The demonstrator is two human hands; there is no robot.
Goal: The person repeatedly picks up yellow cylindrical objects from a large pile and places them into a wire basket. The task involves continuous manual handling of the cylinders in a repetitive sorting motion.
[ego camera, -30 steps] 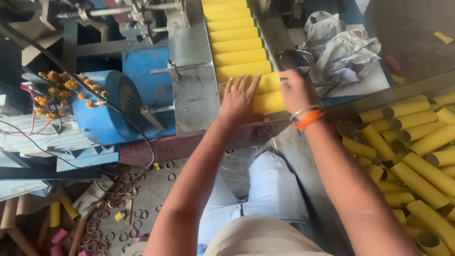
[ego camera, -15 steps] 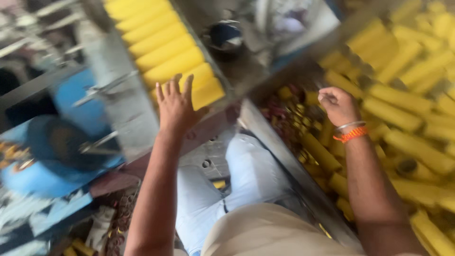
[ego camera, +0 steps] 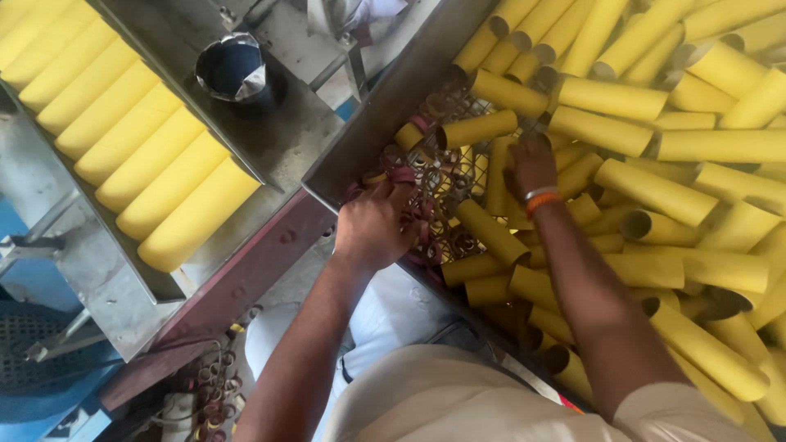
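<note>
Head view, looking down.

Left hand (ego camera: 375, 225), centre of frame: palm down at the near edge of the bin, fingers curled into a tangle of small reddish rings (ego camera: 409, 190) lying on a wire mesh (ego camera: 446, 176). Grip: bent, pressed onto the rings; cannot tell whether anything is pinched, since the fingertips are hidden under the hand.

Right hand (ego camera: 532, 162), just right of centre: reaching deeper into the heap of yellow cardboard tubes (ego camera: 655, 192), fingers down among them beside one short upright-lying tube (ego camera: 497, 176). Grip: fingers together and lowered onto the tubes; whether they close round one is not visible. An orange band and a pale band (ego camera: 540, 199) sit on the wrist.

Tubes fill the whole right half of the frame, loose, crossing at all angles, open ends facing every way; judged a dumped stock pile, not sorted. They thin out near the left hand, where the mesh shows through.

Upper left: a sloped metal tray (ego camera: 123, 270) holds a second set of yellow tubes (ego camera: 155, 176) side by side, parallel, touching, in one row. Judged: the slope and side walls keep them aligned and rolling one way.

Between tray and bin: grey metal counter (ego camera: 286, 131) carrying a dark cup (ego camera: 233, 69).

Lower left: more rings (ego camera: 209, 393) scattered on the floor; blue machine part at the frame edge.
</note>
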